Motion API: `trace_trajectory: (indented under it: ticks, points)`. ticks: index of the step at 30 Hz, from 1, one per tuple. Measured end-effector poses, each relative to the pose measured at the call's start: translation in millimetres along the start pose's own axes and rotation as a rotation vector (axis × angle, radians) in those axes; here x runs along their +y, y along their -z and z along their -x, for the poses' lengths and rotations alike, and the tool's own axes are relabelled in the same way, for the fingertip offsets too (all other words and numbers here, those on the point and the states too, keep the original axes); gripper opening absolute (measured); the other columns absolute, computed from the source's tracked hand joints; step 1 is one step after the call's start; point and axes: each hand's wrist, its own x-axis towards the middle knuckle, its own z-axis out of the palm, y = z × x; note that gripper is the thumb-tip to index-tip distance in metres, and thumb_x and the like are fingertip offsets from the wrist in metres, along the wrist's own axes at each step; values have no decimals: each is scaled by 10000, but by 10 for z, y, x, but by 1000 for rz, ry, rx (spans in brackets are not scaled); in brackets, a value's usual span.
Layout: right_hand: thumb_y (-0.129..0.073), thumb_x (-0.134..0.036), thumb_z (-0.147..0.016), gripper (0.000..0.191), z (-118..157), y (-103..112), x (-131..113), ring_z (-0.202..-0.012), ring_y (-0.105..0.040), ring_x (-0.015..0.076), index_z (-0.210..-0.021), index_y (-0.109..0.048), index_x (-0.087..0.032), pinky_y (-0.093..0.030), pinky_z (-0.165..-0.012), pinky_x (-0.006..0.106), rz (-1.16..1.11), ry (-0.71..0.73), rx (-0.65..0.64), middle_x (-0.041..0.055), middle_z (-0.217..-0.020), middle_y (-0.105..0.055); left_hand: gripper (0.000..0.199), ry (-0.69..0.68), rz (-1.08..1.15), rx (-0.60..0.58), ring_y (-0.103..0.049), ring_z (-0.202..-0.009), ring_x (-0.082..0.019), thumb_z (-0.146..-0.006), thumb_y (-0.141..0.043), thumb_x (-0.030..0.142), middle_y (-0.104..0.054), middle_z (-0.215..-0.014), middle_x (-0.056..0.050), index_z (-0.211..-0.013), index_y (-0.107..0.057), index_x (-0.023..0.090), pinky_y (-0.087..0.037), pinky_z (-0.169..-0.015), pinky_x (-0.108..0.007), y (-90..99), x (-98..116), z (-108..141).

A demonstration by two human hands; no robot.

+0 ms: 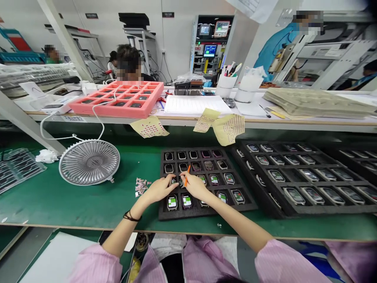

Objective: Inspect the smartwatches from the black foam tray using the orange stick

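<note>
A black foam tray [206, 212] of square watches lies on the green bench in front of me. Over its left side, my left hand [160, 188] has its fingertips on a watch [173, 181] in the third row. Right beside it, my right hand [193, 184] pinches an orange stick-like tool [187, 176], its fingers also at a dark watch in that row. Several watches in the nearest row, such as the front-left one [172, 202], have lit green and white screens. Small pinkish pieces [141, 186] are scattered left of the tray.
A round white fan [89, 162] stands at the left. More foam trays of watches [306, 173] are stacked at the right. Behind, a shelf [182, 119] holds a pink foam tray [141, 112], papers and pen cups. People are beyond it.
</note>
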Motion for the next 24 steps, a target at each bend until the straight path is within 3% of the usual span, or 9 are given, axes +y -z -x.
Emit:
trace_trajectory:
  ticks: [4, 7, 10, 13, 16, 20, 24]
  points:
    - [-440, -205, -937, 216, -27, 8, 40, -822, -672, 263, -1042, -627, -176, -430, -744, 348, -150, 6, 49, 101, -827, -706, 560, -75, 193, -160, -636, -764, -225, -806, -604, 401, -668, -771, -17, -1286, -486, 139, -425, -672, -286, 122, -168, -111]
    - [-411, -258, -947, 222, -59, 52, 129, -636, -645, 203, -1037, -596, -177, -438, -618, 300, -343, 30, 75, 34, -653, -637, 538, -56, 307, -177, -620, -729, -202, -723, -697, 367, -635, -683, 16, -1183, -539, 138, -419, -666, -279, 173, -244, -178]
    - [-328, -407, -966, 330, -101, 182, 200, -479, -596, 162, -1079, -538, -179, -351, -421, 227, -566, 54, 64, -9, -575, -573, 538, -50, 519, -142, -628, -756, -188, -706, -728, 332, -641, -724, 7, -1171, -529, 149, -429, -662, -272, 257, -226, -168]
    - [-380, -484, -933, 373, -129, 438, 190, -542, -648, 167, -1107, -507, -179, -303, -354, 193, -757, 93, 48, 36, -712, -623, 626, -56, 814, -42, -654, -815, -181, -718, -737, 328, -667, -948, -63, -1260, -466, 172, -405, -573, -230, 399, -68, -131]
    - [-657, -400, -806, 377, -138, 759, 106, -657, -684, 173, -1101, -543, -194, -354, -361, 179, -1011, 138, -1, 61, -896, -642, 691, -90, 990, 56, -663, -841, -182, -707, -764, 307, -643, -1049, -98, -1302, -435, 186, -392, -518, -204, 564, 201, -136]
    - [-790, -270, -691, 456, -179, 1088, 2, -651, -683, 158, -1090, -580, -206, -392, -354, 170, -1084, 189, 14, 56, -990, -637, 586, -144, 1015, 110, -669, -835, -176, -759, -730, 322, -641, -1043, -93, -1272, -478, 194, -418, -511, -194, 761, 551, -241]
    - [-797, -279, -659, 439, -252, 1209, -13, -560, -675, 146, -1036, -590, -189, -365, -315, 161, -1098, 227, 82, 37, -912, -645, 549, -168, 1010, 171, -674, -770, -169, -754, -721, 373, -650, -967, -70, -1224, -509, 183, -406, -473, -184, 871, 744, -388]
